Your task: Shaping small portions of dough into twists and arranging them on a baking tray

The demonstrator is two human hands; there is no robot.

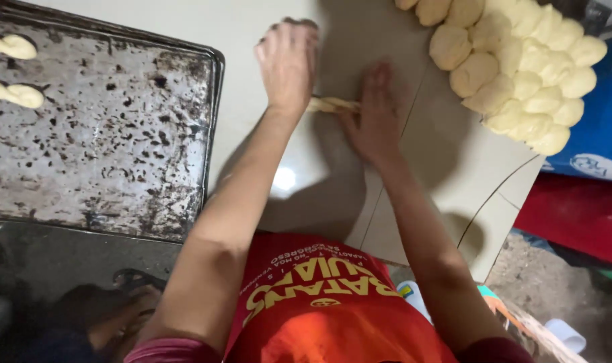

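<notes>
My left hand (288, 62) and my right hand (375, 111) both press flat on a thin rope of pale dough (333, 104) lying on the cream worktop (265, 154). Only the short stretch of dough between the two palms shows; its ends are hidden under the hands. Both palms face down with the fingers stretched forward.
A heap of several pale dough balls (521, 60) lies at the worktop's far right. A worn, spotted metal baking tray (118, 134) sits at the left, with two twisted dough pieces (10, 70) at its far left edge. A blue container (605, 128) stands at the right.
</notes>
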